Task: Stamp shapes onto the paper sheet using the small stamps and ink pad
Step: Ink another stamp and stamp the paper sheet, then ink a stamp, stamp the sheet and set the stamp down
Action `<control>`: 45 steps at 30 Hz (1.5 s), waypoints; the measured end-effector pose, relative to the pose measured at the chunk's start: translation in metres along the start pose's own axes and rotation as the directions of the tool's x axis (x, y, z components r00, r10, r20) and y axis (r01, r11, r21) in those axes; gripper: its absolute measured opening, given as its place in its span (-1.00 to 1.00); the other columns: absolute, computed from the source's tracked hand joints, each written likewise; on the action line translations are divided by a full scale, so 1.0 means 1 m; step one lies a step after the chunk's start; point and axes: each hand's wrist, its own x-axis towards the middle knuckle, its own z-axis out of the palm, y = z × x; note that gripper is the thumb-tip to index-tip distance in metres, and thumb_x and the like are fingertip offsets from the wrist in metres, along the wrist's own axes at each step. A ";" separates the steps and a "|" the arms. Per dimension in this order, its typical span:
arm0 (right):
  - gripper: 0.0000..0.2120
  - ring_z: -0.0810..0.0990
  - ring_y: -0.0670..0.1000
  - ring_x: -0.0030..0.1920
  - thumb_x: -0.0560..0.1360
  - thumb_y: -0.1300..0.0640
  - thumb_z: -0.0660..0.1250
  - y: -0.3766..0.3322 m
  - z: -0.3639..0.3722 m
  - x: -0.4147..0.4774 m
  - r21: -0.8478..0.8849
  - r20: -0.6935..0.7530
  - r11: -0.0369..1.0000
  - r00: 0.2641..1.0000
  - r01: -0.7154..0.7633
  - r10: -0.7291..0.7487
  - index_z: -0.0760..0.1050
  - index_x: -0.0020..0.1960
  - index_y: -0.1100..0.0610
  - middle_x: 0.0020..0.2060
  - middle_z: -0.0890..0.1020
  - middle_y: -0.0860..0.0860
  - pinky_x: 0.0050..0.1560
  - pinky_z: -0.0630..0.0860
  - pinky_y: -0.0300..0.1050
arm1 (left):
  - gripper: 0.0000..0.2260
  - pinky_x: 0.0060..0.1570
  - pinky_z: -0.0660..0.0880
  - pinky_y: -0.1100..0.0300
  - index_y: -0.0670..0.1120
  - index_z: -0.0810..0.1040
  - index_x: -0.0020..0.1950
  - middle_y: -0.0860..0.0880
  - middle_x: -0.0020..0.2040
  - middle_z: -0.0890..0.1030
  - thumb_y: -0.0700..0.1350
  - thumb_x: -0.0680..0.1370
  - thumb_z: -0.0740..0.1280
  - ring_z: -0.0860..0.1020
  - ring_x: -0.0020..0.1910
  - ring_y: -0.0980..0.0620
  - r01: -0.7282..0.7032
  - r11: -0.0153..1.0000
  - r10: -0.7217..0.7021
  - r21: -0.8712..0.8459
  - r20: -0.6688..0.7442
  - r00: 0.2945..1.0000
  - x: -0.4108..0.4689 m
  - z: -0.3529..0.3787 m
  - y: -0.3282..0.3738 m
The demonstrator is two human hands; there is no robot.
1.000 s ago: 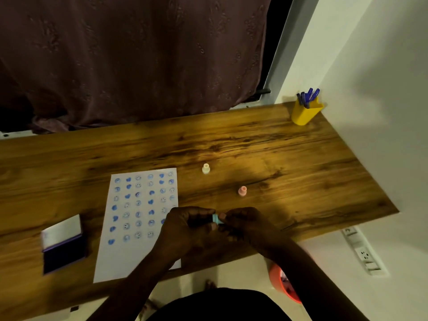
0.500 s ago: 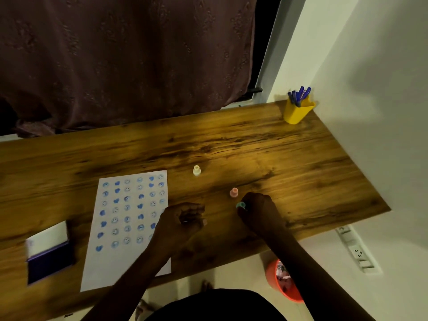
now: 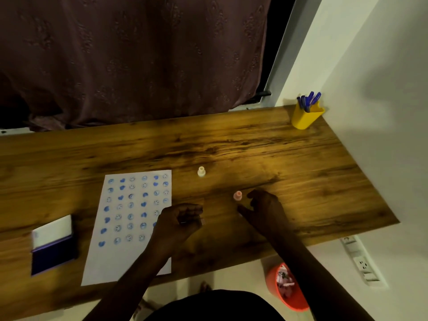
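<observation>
A white paper sheet [image 3: 108, 262] lies on the wooden desk [image 3: 301, 181], covered with rows of blue stamped hearts and smiley faces. An ink pad [image 3: 54, 256] with its white lid folded back sits left of the sheet. A cream stamp [image 3: 201, 171] stands right of the sheet's top edge. A pink stamp [image 3: 237, 195] stands nearer the front. My right hand [image 3: 264, 208] hovers just right of the pink stamp with thumb and fingers apart, not touching it. My left hand [image 3: 180, 221] is loosely curled over the sheet's right edge. No teal stamp shows.
A yellow cup of blue pens [image 3: 305, 117] stands at the desk's far right corner against the white wall. A dark curtain hangs behind the desk. An orange bin [image 3: 298, 302] and a power strip [image 3: 361, 262] lie below the front edge.
Both hands held a teal stamp together, then parted. My right hand carried it toward the pink stamp and has now spread open; the teal stamp is out of sight. My left hand stayed curled.
</observation>
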 end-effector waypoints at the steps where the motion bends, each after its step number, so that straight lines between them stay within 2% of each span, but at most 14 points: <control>1: -0.56 0.70 0.02 -0.11 0.47 -0.22 0.47 -0.004 -0.004 0.004 0.008 -0.045 1.000 0.999 0.017 -0.017 0.65 0.13 0.11 -0.10 0.72 0.05 -0.13 0.53 -0.19 | -0.73 0.26 0.60 -0.02 0.04 0.73 0.07 0.09 0.03 0.78 -0.22 0.43 0.58 0.72 0.06 0.16 -0.002 1.000 0.002 -0.002 -0.010 1.000 -0.001 -0.002 0.001; 3: -0.57 0.70 -0.01 -0.11 0.48 -0.22 0.45 -0.015 -0.012 0.017 0.018 -0.065 0.998 0.996 0.067 -0.066 0.67 0.12 0.11 -0.10 0.72 0.04 -0.13 0.56 -0.18 | -0.73 0.18 0.61 0.11 0.05 0.73 0.08 0.16 0.03 0.77 -0.19 0.44 0.59 0.72 0.04 0.22 -0.020 1.000 0.020 0.010 -0.033 0.999 -0.003 -0.006 0.001; 7: -0.53 0.69 0.00 -0.03 0.51 -0.16 0.45 -0.054 -0.013 0.045 0.020 0.036 0.983 0.982 0.182 -0.183 0.61 0.28 0.12 0.01 0.71 0.04 -0.04 0.62 -0.13 | -0.75 -0.06 0.55 0.43 0.12 0.72 0.05 0.25 0.00 0.75 -0.14 0.44 0.58 0.69 0.03 0.29 -0.037 0.999 0.040 0.031 -0.097 0.995 -0.010 -0.017 0.002; 12: -0.58 0.67 0.06 0.04 0.54 -0.05 0.43 -0.104 0.014 0.072 -0.052 0.157 0.948 0.940 0.315 -0.304 0.56 0.31 0.15 0.07 0.69 0.08 -0.02 0.63 -0.08 | -0.77 0.01 0.51 0.34 0.18 0.71 0.02 0.23 0.00 0.76 -0.10 0.45 0.59 0.69 0.04 0.28 -0.041 0.998 0.049 0.043 -0.204 0.978 -0.022 -0.037 -0.003; 18: -0.50 0.58 0.17 0.28 0.58 -0.07 0.38 -0.126 0.039 0.093 -0.275 0.250 0.893 0.923 0.357 -0.292 0.44 0.43 0.13 0.30 0.59 0.15 0.18 0.59 0.02 | -0.75 0.03 0.55 0.35 0.21 0.69 0.02 0.29 -0.01 0.74 -0.08 0.44 0.59 0.71 0.02 0.25 -0.023 0.995 0.051 0.093 -0.309 0.950 -0.035 -0.059 -0.015; 22: -0.65 0.62 0.20 0.19 0.61 0.03 0.33 -0.126 0.047 0.101 -0.319 0.267 0.876 0.921 0.361 -0.282 0.50 0.34 0.15 0.23 0.62 0.19 0.14 0.62 0.10 | -0.75 -0.08 0.52 0.54 0.26 0.67 -0.01 0.42 -0.07 0.71 -0.05 0.43 0.60 0.70 0.02 0.31 -0.030 0.990 0.077 0.137 -0.356 0.931 -0.044 -0.072 -0.024; 26: -0.77 0.68 0.11 0.01 0.57 0.07 0.40 -0.130 0.051 0.100 -0.155 0.209 0.956 0.954 0.248 -0.214 0.62 0.16 0.16 0.06 0.70 0.13 -0.06 0.66 -0.01 | -0.70 0.08 0.57 0.30 0.29 0.64 -0.04 0.43 -0.09 0.70 -0.11 0.44 0.59 0.70 0.01 0.32 -0.050 0.993 0.088 0.109 -0.379 0.921 -0.045 -0.082 -0.028; 29: -0.94 0.56 -0.17 -0.31 0.52 0.06 0.48 -0.143 0.051 0.089 0.095 0.180 0.990 0.976 0.109 -0.124 0.66 -0.05 0.03 -0.21 0.67 -0.08 -0.37 0.39 -0.35 | -0.70 0.16 0.65 0.00 0.20 0.66 0.02 0.18 -0.02 0.77 -0.20 0.47 0.56 0.74 0.04 0.12 -0.070 0.997 0.071 0.015 -0.383 0.921 -0.043 -0.090 -0.030; 31: -0.91 0.55 -0.12 -0.36 0.52 0.08 0.48 -0.155 0.050 0.074 0.367 0.269 0.928 0.962 -0.059 -0.045 0.67 -0.15 0.06 -0.32 0.66 -0.05 -0.33 0.42 -0.30 | -0.69 0.15 0.66 -0.10 0.15 0.67 0.09 0.02 0.03 0.78 -0.23 0.49 0.53 0.74 0.07 -0.01 -0.090 0.994 0.063 -0.058 -0.364 0.929 -0.042 -0.094 -0.030; 33: -0.88 0.61 -0.01 -0.30 0.52 0.10 0.50 -0.169 0.046 0.053 0.562 0.412 0.787 0.911 -0.255 0.001 0.70 -0.11 0.15 -0.31 0.71 0.05 -0.24 0.52 -0.11 | -0.68 0.09 0.69 -0.02 0.16 0.66 0.14 0.03 0.03 0.78 -0.23 0.51 0.51 0.74 0.08 -0.02 -0.108 0.987 0.060 -0.117 -0.350 0.935 -0.040 -0.099 -0.028; 35: -0.83 0.63 0.02 -0.28 0.51 0.07 0.52 -0.185 0.046 0.033 0.607 0.521 0.717 0.853 -0.343 -0.033 0.70 -0.04 0.19 -0.26 0.76 0.08 -0.17 0.56 -0.06 | -0.66 -0.01 0.70 0.15 0.16 0.64 0.20 0.10 -0.01 0.78 -0.21 0.53 0.50 0.75 0.05 0.01 -0.118 0.978 0.056 -0.173 -0.328 0.943 -0.041 -0.107 -0.026; 38: -0.78 0.65 -0.03 -0.29 0.48 0.05 0.54 -0.204 0.049 0.010 0.593 0.608 0.690 0.793 -0.416 -0.044 0.71 0.01 0.19 -0.21 0.77 0.12 -0.20 0.60 -0.14 | -0.66 -0.09 0.67 0.25 0.07 0.61 0.28 0.03 -0.03 0.79 -0.22 0.55 0.47 0.77 -0.01 0.00 -0.134 0.951 0.044 -0.278 -0.308 0.951 -0.042 -0.114 -0.023; 43: -0.79 0.68 -0.03 -0.28 0.48 0.04 0.55 -0.238 0.073 -0.022 0.557 0.651 0.703 0.758 -0.442 -0.039 0.69 0.00 0.16 -0.23 0.77 0.10 -0.20 0.65 -0.19 | -0.67 -0.01 0.70 0.08 0.05 0.64 0.20 0.07 0.02 0.79 -0.05 0.43 0.50 0.76 0.02 -0.07 -0.164 0.928 0.063 -0.334 -0.294 0.954 -0.056 -0.141 -0.032; 45: -0.77 0.70 -0.03 -0.27 0.49 0.03 0.54 -0.249 0.085 -0.034 0.558 0.658 0.713 0.750 -0.425 -0.068 0.66 0.05 0.14 -0.21 0.77 0.10 -0.17 0.66 -0.19 | -0.67 -0.05 0.70 0.10 0.03 0.66 0.19 0.07 0.04 0.78 -0.08 0.43 0.50 0.76 0.01 -0.07 -0.164 0.920 0.054 -0.356 -0.301 0.952 -0.062 -0.157 -0.039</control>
